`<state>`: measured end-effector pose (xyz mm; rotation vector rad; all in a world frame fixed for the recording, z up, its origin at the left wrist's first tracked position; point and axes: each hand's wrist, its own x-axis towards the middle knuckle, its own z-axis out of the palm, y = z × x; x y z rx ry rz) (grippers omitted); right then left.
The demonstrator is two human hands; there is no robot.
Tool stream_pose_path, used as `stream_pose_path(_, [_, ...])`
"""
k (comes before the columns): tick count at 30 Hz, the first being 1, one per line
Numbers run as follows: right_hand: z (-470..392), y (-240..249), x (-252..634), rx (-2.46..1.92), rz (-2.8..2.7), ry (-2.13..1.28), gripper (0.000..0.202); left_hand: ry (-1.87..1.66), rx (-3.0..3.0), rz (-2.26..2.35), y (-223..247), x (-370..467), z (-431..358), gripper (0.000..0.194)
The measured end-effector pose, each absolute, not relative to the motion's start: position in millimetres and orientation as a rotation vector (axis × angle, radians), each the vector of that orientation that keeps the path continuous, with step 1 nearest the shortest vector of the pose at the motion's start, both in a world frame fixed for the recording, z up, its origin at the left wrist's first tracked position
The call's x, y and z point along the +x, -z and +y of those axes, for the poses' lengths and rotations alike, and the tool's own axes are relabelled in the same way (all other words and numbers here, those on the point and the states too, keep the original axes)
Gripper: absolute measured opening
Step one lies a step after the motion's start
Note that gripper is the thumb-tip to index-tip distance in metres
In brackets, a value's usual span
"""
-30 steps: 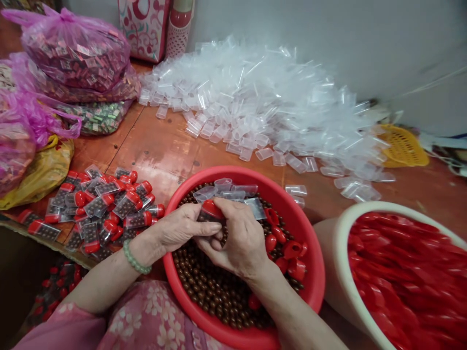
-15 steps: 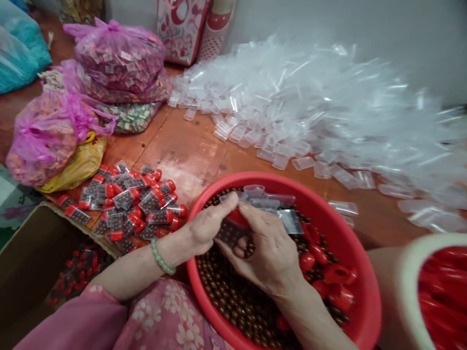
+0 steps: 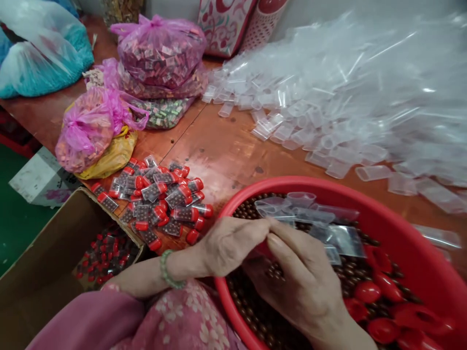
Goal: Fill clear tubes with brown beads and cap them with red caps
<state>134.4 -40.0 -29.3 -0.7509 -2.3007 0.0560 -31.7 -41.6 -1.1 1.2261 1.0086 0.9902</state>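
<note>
Over a red basin, my left hand and my right hand meet, their fingers closed around a small clear container with a red cap. Most of the container is hidden behind the fingers. Shiny brown balls fill the basin under my hands. On top of the balls lie several clear plastic tubes at the back and loose red caps to the right. Left of my hands, a pile of filled, red-capped containers lies on the wooden table.
A large heap of clear tubes spreads across the back right. Tied pink bags and a blue bag stand at the back left. An open cardboard box at lower left holds more capped containers.
The view has shifted, so the table's things sit lower or further right. My hands have closed more over the container, whose brown balls and red cap showed more clearly before.
</note>
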Motion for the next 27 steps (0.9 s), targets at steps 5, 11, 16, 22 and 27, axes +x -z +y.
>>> stream_pose_path(5, [-45, 19, 125, -0.800, -2.401, -0.345, 0.084, -1.254, 1.325, 1.504, 3, -111, -77, 0.041])
stream_pose_path(11, [-28, 0, 83, -0.722, -2.770, -0.376, 0.070, -1.191, 1.501, 2.324, 36, -182, -121, 0.055])
stream_pose_path(16, [3, 21, 41, -0.971, -3.042, -0.248, 0.109, -0.967, 1.823, 2.426, 78, -178, -136, 0.068])
stream_pose_path(22, [22, 49, 4, -1.196, -3.198, -0.469, 0.134, -0.538, 1.917, 2.370, 100, -167, -133, 0.105])
stream_pose_path(27, [31, 60, -9, -1.186, -3.193, -0.620, 0.130, -0.363, 1.929, 2.289, 96, -172, -130, 0.106])
